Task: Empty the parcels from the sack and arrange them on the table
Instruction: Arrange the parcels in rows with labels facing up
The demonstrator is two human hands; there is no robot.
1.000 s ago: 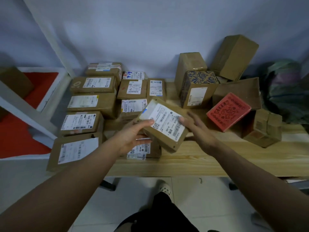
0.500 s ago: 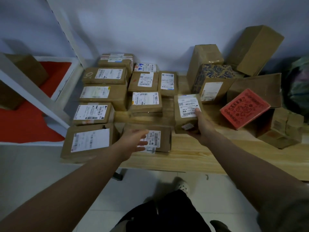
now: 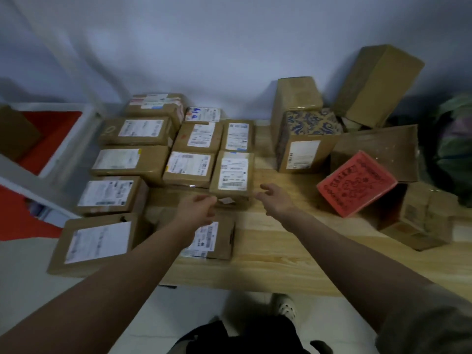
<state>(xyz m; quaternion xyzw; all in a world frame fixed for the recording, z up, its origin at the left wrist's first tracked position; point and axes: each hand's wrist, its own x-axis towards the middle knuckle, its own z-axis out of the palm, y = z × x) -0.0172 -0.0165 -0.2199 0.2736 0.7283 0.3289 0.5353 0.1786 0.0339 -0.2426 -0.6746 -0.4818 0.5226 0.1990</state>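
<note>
Both hands hover above the front of the wooden table (image 3: 293,254), neither holding anything. The left hand (image 3: 196,210) has loosely curled fingers and sits over a flat labelled parcel (image 3: 217,238) near the front edge. The right hand (image 3: 277,199) is relaxed and open, just beside the lower right corner of the upright-labelled parcel (image 3: 233,175), which lies flat in the rightmost column of the arranged rows. The arranged parcels occupy the left half of the table. To the right, a patterned box (image 3: 306,139), a red box (image 3: 356,183) and plain cartons stand unsorted. The sack (image 3: 454,146) lies at the far right edge.
</note>
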